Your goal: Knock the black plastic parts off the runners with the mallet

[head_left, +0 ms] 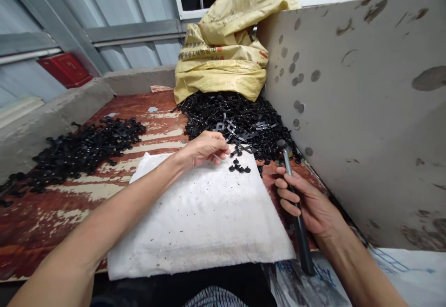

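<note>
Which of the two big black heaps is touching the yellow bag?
The right heap of small black parts, beyond the flat white cloth. The crumpled yellow printed bag touches it; the left black heap lies apart.

The hammer (300,223) is long and slim, with a dark round head, a shiny metal neck and a black handle. It is held in the right hand (303,200) in a slanted pose, its head pointing away from the person. In this view the head overlaps the heap of black linked parts (226,107); whether they touch, I cannot tell. These parts are thin jointed strips, tangled, some shining grey. The small black pieces (236,168), rather round, lie loose in a little group on the white cloth (195,214), near the left hand (211,149).
</note>
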The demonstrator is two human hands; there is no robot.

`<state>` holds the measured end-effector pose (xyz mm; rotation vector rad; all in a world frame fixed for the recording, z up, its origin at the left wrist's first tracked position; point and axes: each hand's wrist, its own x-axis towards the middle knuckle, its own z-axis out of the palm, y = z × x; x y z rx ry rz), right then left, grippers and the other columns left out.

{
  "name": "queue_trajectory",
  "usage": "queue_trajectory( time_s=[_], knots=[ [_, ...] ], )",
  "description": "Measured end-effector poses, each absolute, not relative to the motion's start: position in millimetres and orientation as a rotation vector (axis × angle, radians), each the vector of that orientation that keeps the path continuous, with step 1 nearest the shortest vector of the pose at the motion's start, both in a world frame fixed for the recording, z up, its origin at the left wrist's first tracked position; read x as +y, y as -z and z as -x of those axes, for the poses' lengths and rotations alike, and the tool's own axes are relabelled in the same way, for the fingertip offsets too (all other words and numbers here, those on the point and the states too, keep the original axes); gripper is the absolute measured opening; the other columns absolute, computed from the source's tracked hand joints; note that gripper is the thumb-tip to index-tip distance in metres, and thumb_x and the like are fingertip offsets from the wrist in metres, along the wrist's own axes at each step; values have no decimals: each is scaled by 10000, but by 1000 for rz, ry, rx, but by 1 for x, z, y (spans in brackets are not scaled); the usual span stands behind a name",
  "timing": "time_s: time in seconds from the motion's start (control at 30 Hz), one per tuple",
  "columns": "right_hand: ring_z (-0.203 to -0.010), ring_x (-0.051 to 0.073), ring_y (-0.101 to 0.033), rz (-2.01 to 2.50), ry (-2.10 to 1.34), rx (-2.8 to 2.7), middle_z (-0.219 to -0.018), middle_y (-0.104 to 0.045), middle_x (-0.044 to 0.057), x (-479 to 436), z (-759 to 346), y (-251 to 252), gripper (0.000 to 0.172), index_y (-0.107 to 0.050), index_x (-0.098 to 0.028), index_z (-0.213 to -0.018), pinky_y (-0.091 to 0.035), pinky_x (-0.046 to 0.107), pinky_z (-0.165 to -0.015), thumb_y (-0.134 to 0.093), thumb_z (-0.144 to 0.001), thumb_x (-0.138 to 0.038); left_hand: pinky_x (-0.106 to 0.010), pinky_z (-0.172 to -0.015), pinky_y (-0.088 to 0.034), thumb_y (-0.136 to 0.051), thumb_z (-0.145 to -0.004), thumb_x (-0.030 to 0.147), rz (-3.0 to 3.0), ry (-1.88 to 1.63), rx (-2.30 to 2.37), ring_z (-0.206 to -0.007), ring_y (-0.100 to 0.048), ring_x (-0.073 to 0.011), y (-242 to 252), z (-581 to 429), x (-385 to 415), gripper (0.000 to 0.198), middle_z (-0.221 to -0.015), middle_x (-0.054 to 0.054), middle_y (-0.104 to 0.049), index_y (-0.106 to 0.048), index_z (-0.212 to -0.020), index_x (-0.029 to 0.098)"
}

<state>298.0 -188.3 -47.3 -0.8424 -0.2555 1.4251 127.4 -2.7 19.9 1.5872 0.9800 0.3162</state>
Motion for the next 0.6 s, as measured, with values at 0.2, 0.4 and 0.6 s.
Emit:
queue_trajectory(
  time_s=[0.2, 0.4, 0.6],
  knots=[
    [-374, 15, -352, 830, -1434, -251, -614, -520, -69, -188, -299, 49, 214, -552, -198, -870, -332, 78, -280, -726, -751, -159, -292, -626, -420, -541, -819, 256, -2445, -265, 927, -687, -547, -157, 1, -133, 0, 71, -715, -2, -588, -530, -773, 203],
    [-382, 19, -374, 844, -1442, -248, -617, -535, -66, -188, -300, 50, 204, -578, -187, -892, -326, 82, -280, -728, -757, -161, -459, -968, -422, -377, -967, 325, -2925, -467, 769, -1213, -483, -284, 4, -140, -27, 268, -1290, -132, -555, -533, -1138, 190],
    [-393, 28, -406, 852, -1402, -238, -619, -555, -54, -187, -298, 50, 244, -596, -161, -876, -341, 96, -282, -774, -710, -177, -465, -968, -431, -385, -983, 337, -3026, -218, 277, -1176, -517, -279, 14, -109, -60, 327, -1267, -138, -583, -546, -1196, 149]
  ],
)
